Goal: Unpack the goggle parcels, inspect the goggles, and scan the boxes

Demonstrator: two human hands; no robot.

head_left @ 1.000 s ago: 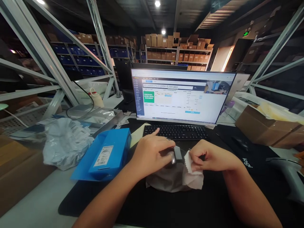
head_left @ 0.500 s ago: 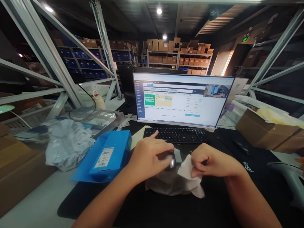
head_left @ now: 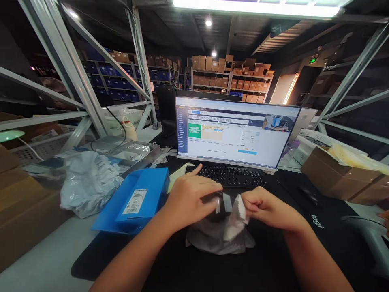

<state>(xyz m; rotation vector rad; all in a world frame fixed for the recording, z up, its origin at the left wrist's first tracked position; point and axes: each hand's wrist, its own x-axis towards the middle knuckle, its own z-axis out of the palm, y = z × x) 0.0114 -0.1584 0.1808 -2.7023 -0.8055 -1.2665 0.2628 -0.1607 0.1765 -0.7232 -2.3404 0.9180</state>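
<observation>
My right hand is closed on a corner of a thin, whitish bag with a zigzag edge. The rest of this bag lies crumpled and greyish on the black mat. My left hand is curved over a dark item at the bag, thumb and fingers around its side. Shiny clear plastic shows at the fingertips, and a pale label strip sits beside them. What the dark item is cannot be made out. A flattish blue box with a white label stands open left of my left hand.
Behind my hands are a black keyboard and a lit monitor. A crumpled plastic bag lies at left. On the right are a mouse, a grey handheld scanner and a cardboard box.
My right hand has turned the whitish bag's corner, which now stands more upright and bunched. My left hand stays nearly in place. The view has tilted slightly upward.
</observation>
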